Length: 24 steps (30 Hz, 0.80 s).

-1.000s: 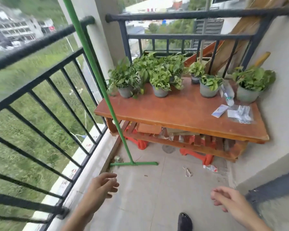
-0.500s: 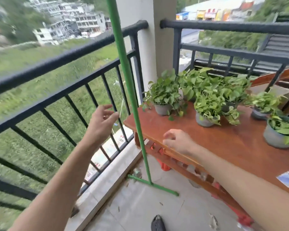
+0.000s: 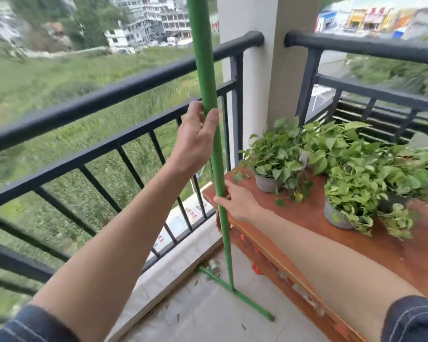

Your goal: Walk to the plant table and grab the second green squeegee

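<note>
On a balcony, beside the black railing [image 3: 124, 95]: both hands grip an upright green pole [image 3: 208, 77].
Wooden table [image 3: 393, 245] carries potted plants [image 3: 279, 156]; no writing is legible. Left hand [image 3: 195, 139] wraps the pole high; right hand [image 3: 235, 201] curls round it lower, at the table's corner.

Potted plants [image 3: 277, 154] on wooden table [image 3: 314, 213]

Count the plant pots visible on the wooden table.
2 pots show. One grey pot stands at the wooden table's near-left corner, close to the right hand on the green pole. Another grey pot sits nearer the front edge. Foliage behind may hide more.
</note>
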Each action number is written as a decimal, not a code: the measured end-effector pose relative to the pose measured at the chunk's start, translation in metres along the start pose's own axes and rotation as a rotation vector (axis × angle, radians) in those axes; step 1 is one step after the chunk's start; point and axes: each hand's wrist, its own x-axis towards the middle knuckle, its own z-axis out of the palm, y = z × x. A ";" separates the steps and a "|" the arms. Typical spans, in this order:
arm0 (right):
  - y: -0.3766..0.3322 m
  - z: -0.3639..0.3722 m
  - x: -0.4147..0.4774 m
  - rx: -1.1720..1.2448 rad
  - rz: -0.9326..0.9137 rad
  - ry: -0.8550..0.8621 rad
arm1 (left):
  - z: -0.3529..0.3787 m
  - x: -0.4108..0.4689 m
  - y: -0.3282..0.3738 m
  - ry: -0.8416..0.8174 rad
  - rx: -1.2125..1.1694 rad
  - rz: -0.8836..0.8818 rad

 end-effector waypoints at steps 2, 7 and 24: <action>0.011 -0.012 -0.015 -0.092 -0.081 0.001 | 0.009 -0.007 0.008 -0.002 0.012 0.031; 0.067 -0.055 -0.063 -0.183 -0.132 0.030 | 0.062 -0.034 0.042 -0.027 0.045 0.136; 0.051 -0.068 -0.044 -0.160 -0.164 0.037 | 0.079 -0.021 0.061 0.164 0.117 -0.133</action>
